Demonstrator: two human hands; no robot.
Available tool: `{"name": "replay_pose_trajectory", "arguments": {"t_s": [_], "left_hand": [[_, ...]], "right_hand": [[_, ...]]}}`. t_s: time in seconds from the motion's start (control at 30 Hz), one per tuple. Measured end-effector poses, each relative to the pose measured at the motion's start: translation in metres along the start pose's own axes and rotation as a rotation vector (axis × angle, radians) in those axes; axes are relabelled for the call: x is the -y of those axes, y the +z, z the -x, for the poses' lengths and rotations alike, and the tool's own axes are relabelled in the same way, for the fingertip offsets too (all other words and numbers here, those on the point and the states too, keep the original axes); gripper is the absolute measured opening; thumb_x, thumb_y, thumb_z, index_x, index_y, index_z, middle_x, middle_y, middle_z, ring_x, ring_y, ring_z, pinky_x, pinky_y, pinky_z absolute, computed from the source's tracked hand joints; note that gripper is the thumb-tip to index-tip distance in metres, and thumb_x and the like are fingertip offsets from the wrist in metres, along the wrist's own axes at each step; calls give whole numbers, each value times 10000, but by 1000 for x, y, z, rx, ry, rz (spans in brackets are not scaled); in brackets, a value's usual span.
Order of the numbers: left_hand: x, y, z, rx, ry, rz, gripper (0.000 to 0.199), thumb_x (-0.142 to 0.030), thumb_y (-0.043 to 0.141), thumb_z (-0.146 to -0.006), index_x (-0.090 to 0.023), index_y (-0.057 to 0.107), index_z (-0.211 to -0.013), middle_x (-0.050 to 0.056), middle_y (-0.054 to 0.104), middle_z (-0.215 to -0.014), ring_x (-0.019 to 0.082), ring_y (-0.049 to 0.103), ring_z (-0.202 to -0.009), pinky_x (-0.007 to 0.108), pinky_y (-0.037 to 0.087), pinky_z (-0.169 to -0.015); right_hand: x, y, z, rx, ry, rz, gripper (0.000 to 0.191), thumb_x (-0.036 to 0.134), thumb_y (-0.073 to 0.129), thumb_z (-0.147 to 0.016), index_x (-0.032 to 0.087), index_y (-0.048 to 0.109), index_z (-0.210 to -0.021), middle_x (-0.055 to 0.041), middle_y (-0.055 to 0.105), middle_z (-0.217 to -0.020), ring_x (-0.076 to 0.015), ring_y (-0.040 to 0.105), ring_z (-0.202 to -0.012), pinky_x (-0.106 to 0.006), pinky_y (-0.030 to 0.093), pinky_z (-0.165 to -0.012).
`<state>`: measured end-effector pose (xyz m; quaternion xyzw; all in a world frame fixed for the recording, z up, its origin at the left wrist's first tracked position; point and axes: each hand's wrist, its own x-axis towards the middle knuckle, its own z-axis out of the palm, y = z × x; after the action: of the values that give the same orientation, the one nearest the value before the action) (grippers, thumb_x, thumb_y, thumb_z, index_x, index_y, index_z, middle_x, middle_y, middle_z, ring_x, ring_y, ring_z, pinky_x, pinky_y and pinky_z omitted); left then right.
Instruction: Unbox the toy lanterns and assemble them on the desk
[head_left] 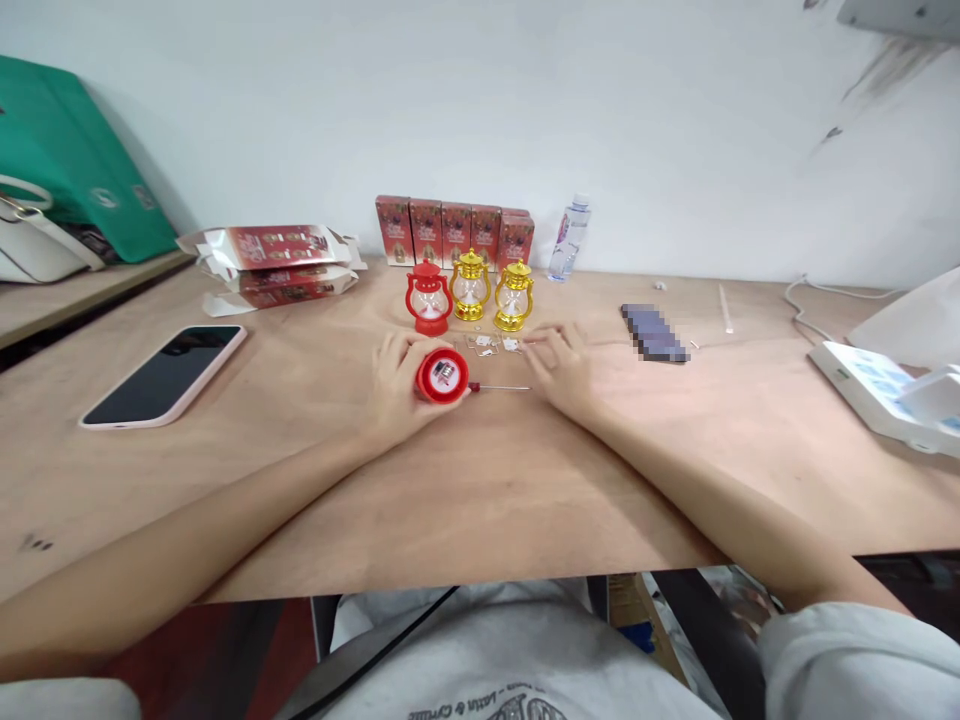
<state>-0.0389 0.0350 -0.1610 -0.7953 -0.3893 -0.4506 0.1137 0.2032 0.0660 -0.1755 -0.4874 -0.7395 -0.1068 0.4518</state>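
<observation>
My left hand point(397, 385) is closed around a small red lantern point(444, 376) tipped on its side. The lantern's base faces me, and a round white area with dark and metallic details shows inside its red rim. My right hand point(561, 368) rests on the table with bent fingers apart, the fingertips beside small white pieces point(512, 344) with thin wire-like bits. A screwdriver point(501, 388) with a red handle end lies between my hands, partly hidden by the lantern. Behind stand an upright red lantern point(429, 300) and two gold lanterns point(471, 287) point(514, 297).
Red printed boxes point(426, 232) line the wall next to a water bottle point(570, 240). Opened cartons point(277, 262) and a phone point(165, 377) lie left. A pixelated dark object point(654, 333) and a white power strip point(881, 392) are right. A green bag point(82, 160) stands far left.
</observation>
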Motion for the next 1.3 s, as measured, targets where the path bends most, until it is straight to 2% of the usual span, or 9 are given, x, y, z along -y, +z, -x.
{"name": "replay_pose_trajectory", "arguments": {"t_s": [0.13, 0.27, 0.67, 0.9, 1.2, 1.3], "left_hand": [[2, 0, 1, 1, 146, -119, 385, -423, 676, -771, -217, 539, -1066, 65, 606, -972, 227, 541, -890, 366, 369, -730], [0, -1, 1, -25, 282, -194, 356, -436, 640, -797, -195, 557, -1045, 70, 626, -896, 221, 528, -812, 362, 303, -684], [-3, 1, 3, -86, 361, -303, 270, -389, 610, -808, -207, 616, -1008, 69, 653, -844, 239, 533, -805, 363, 261, -680], [-2, 1, 5, -36, 317, -341, 270, -394, 592, -807, -223, 619, -1013, 71, 659, -861, 242, 537, -798, 370, 270, -687], [-2, 1, 5, -3, 274, -272, 298, -409, 605, -792, -216, 609, -1019, 80, 654, -877, 256, 539, -832, 376, 265, -696], [-2, 1, 5, -12, 277, -259, 301, -402, 613, -791, -214, 607, -1025, 79, 654, -875, 259, 540, -839, 376, 263, -694]], "right_hand": [[59, -2, 14, 41, -156, -190, 173, 334, 530, -904, 233, 652, -836, -40, 664, -846, -204, 555, -855, -374, 364, -832], [83, -5, 19, 122, -145, -264, 170, 327, 531, -903, 236, 653, -826, -42, 655, -836, -205, 532, -841, -372, 342, -786], [81, -5, 20, 106, -194, -251, 137, 285, 539, -904, 214, 610, -812, -28, 656, -816, -184, 544, -821, -343, 344, -745], [82, -4, 21, 175, -194, -228, 154, 253, 455, -934, 200, 562, -838, -53, 634, -863, -184, 542, -815, -337, 336, -727], [81, -2, 21, 265, -161, -374, 119, 231, 407, -927, 201, 519, -899, -78, 568, -914, -194, 544, -859, -341, 442, -785], [81, -2, 21, 261, -166, -425, 105, 233, 403, -928, 204, 499, -900, -72, 549, -910, -183, 540, -858, -329, 468, -799]]}}
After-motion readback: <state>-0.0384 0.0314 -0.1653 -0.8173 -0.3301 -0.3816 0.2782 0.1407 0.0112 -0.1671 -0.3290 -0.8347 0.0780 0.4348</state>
